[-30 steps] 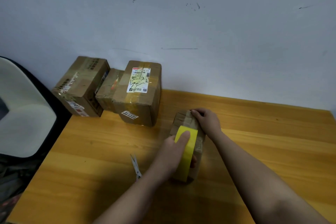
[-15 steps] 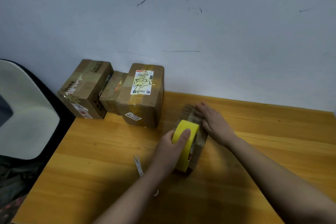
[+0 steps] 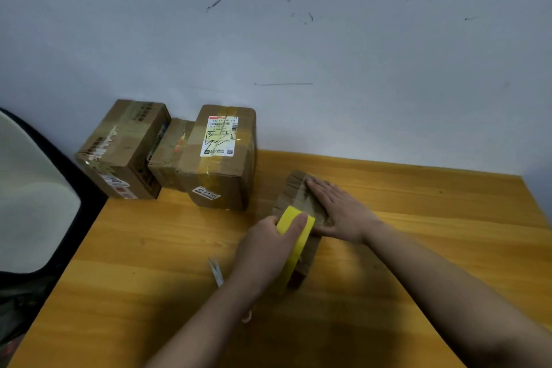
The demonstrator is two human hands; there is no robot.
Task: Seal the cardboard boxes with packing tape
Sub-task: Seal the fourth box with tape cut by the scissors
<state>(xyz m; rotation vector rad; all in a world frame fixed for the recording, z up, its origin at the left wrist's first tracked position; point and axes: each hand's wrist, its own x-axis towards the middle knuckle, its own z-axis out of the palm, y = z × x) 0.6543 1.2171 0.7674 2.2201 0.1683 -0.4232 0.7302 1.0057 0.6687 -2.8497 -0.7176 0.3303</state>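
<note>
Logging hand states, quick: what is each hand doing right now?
Left hand: grips the tape roll.
Right hand: open, fingers flat, pressing on the small box.

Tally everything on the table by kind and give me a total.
Cardboard boxes: 4, three against the wall and one under the hands
Tape rolls: 1
Scissors: 1
Total: 6

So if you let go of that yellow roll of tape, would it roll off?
Probably not far. The tape roll stands on edge against the small box, gripped by the left hand, so the box would likely stop it. On the bare table its round shape could roll. It looks stiff and light.
</note>
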